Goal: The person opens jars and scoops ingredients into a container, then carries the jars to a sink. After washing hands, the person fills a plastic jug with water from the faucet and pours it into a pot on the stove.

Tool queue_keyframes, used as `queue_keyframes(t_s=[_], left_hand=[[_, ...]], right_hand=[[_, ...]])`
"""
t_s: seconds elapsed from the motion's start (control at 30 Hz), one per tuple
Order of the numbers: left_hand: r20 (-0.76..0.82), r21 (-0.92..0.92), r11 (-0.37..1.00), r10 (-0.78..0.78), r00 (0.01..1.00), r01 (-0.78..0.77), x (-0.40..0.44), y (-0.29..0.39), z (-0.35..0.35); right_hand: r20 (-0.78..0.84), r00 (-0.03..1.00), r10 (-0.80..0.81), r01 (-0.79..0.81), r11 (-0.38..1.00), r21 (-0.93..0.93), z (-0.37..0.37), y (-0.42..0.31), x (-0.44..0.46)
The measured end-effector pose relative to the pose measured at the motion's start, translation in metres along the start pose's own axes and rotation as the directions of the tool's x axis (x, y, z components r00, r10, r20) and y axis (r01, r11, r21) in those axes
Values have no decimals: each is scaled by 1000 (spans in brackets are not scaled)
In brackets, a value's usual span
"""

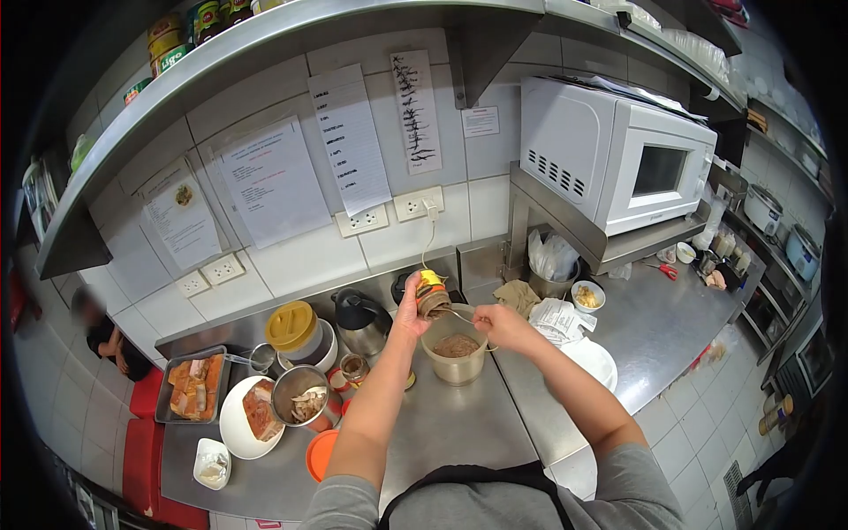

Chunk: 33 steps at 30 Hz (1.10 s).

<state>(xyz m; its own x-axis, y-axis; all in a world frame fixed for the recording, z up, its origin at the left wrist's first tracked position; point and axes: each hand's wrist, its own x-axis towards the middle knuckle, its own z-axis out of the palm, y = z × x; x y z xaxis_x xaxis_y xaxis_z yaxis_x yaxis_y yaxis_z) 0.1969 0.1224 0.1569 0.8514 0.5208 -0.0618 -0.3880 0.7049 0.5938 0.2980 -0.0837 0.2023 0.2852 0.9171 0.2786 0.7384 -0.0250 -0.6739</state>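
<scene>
Open jar [432, 299], tilted, above pale bowl [456, 371]

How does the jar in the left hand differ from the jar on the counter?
The held jar is tilted near the round container; the counter jar stands upright. The held jar has the right hand's utensil at its mouth; the counter jar has none. Both look brown inside.

Shows smooth, softly shiny metal on the counter [442, 442], shelf [291, 40] and jug [362, 329]. Looks metallic on the spoon [459, 314], glassy on the jar [434, 303], smooth plastic on the mixing bowl [457, 370] and orange lid [321, 455], crinkled plastic on the bag [552, 256]. Reads as glossy on the wall tiles [336, 274], matt cloth on the sleeves [347, 503], paper on the posted list [349, 141].
</scene>
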Motion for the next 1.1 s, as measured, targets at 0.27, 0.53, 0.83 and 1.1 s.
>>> queue_keyframes(t_s=[0.27,0.53,0.83,1.1], left_hand=[[-40,-14,996,88,995,-88,12,6,-9],[-172,-416,873,198,965,-254,-111,-10,-17],[-472,-662,715,-163,866,-226,-217,-125,-110],[-373,-376,879,-434,820,294,-221,-117,-112]], right_hand=[[-4,999,53,-52,956,-288,-5,25,-17],[22,987,158,-111,783,-612,27,18,-7],[209,974,-92,103,994,-42,73,-50,-54],[224,969,-107,-61,771,634,203,4,-72]])
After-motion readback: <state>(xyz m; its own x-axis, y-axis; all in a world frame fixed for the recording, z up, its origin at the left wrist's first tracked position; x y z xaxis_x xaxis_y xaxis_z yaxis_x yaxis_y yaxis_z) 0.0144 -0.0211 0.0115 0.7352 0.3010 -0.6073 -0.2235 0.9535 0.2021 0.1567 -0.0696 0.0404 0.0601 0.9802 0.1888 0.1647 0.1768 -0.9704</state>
